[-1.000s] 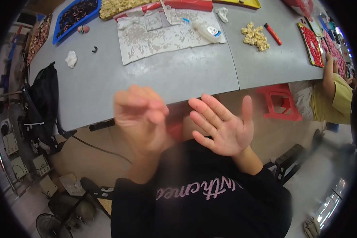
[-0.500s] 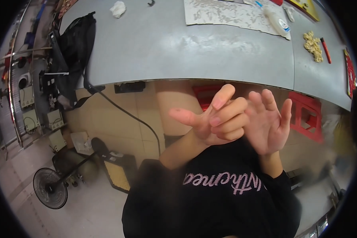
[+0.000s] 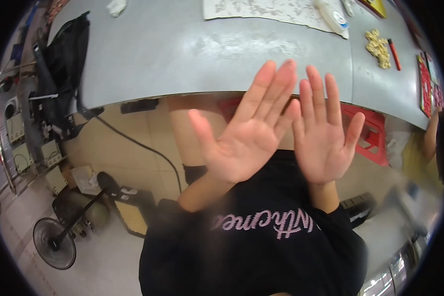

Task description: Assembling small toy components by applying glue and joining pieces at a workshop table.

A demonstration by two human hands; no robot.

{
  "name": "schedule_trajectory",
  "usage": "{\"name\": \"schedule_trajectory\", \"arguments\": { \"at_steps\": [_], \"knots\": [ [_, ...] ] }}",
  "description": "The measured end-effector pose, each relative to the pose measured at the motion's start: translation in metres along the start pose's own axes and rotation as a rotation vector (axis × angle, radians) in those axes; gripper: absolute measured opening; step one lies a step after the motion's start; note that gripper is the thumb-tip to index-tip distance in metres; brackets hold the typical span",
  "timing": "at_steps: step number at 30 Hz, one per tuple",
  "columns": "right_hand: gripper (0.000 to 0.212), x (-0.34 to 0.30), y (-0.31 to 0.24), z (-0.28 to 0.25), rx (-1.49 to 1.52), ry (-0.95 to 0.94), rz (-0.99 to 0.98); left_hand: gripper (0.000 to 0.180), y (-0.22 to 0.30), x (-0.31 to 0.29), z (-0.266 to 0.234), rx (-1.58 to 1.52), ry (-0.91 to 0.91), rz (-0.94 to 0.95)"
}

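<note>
Both palms face up toward me, held side by side just off the near edge of the grey table (image 3: 148, 54). My left hand (image 3: 244, 140) has its fingers stretched out and its thumb spread to the left, with nothing in it. Beside it, my right hand (image 3: 325, 143) is also flat, fingers upright and thumb out to the right, holding nothing. The left little finger comes close to the right hand's edge; whether they touch I cannot tell. The fingertips overlap the table edge in the picture.
On the table lie a stained white sheet (image 3: 261, 11), a clear bottle (image 3: 333, 18), a yellowish lumpy bundle (image 3: 378, 49) and a red pen-like stick (image 3: 394, 54). A black bag (image 3: 66, 64) hangs at the left. Around stand a red stool (image 3: 372, 135), a fan (image 3: 54, 243) and another person's arm (image 3: 431, 135).
My left hand has opened from curled fingers to a flat, spread palm. My right hand's fingers have straightened upward. The whole view has shifted slightly.
</note>
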State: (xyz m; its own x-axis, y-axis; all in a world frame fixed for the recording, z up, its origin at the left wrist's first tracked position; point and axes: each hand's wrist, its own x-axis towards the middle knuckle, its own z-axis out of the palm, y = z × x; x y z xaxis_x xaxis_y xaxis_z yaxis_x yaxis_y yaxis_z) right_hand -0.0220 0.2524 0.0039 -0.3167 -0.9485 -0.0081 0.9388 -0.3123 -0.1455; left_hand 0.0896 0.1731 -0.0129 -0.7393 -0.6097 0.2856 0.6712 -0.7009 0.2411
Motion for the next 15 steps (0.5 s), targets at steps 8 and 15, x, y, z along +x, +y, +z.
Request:
{"name": "schedule_trajectory", "arguments": {
  "at_steps": [8,15],
  "knots": [
    [0.079,0.003,-0.005,-0.006,0.200,-0.120,0.104,0.083,0.000,-0.004,-0.007,-0.056,0.021,-0.024],
    [0.072,0.005,-0.004,-0.017,0.255,-0.173,0.125,0.088,-0.004,-0.003,-0.001,-0.302,0.134,0.052]
  ]
}}
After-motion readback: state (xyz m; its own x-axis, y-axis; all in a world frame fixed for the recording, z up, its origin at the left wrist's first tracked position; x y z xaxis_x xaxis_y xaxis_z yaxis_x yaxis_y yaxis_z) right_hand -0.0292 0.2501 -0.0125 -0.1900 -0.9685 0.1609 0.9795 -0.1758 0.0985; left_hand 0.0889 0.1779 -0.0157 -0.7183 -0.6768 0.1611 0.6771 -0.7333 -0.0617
